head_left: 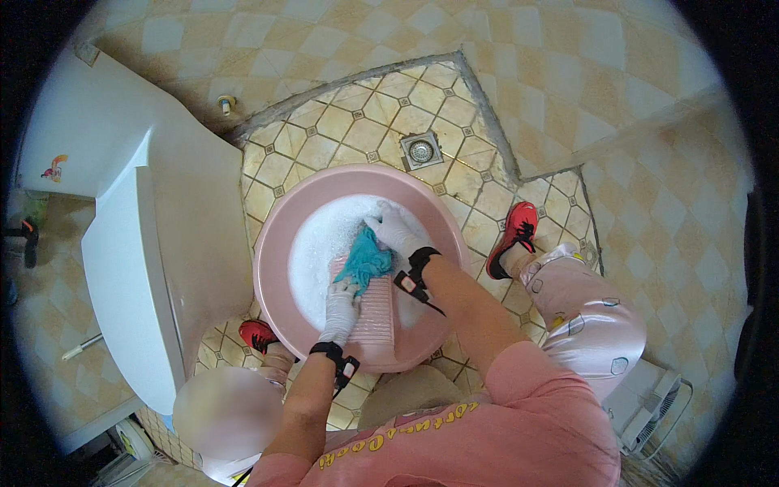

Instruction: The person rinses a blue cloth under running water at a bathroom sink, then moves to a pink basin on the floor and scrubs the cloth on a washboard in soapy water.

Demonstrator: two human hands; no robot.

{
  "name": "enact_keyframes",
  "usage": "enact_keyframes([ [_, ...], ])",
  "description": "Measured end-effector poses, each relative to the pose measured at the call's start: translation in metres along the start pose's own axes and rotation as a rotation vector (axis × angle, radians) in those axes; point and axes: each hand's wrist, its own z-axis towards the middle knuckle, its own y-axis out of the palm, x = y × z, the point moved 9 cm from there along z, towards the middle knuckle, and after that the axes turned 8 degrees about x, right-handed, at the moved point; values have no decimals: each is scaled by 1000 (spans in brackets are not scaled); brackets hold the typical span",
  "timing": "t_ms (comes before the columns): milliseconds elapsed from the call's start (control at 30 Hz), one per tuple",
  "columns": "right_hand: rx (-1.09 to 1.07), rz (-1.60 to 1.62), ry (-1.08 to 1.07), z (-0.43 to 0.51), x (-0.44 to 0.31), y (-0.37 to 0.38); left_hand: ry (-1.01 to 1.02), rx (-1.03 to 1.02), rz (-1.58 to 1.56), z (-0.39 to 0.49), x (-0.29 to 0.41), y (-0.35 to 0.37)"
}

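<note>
A wet teal cloth (367,259) lies bunched on the ridged pink washboard (372,313), which slopes into a large pink plastic basin (275,268). My left hand (341,307), in a white glove, holds the cloth's lower edge against the ridges. At the cloth's upper end is my right hand (394,228), gloved too, its thumb spread from its fingers and close to the fabric. White suds (316,243) fill the basin around the board and hide the water. Each wrist wears a black strap with a small device.
A square metal floor drain (422,151) lies beyond the basin on the tiles. At left stands a white toilet (131,274), with a wall valve (226,105) behind it. My red shoes (516,237) flank the basin. A white fan-like appliance (651,408) stands at lower right.
</note>
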Motion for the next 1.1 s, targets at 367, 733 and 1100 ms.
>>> enact_keyframes([
  [367, -314, 104, 87, -56, 15, 3, -249, -33, -33, -9, 2, -46],
  [733, -306, -825, -441, -23, 7, 43, 77, -63, 49, -10, 43, -26],
  [1100, -211, -552, -123, -41, 0, 7, 94, -565, 119, 0, 19, 35],
])
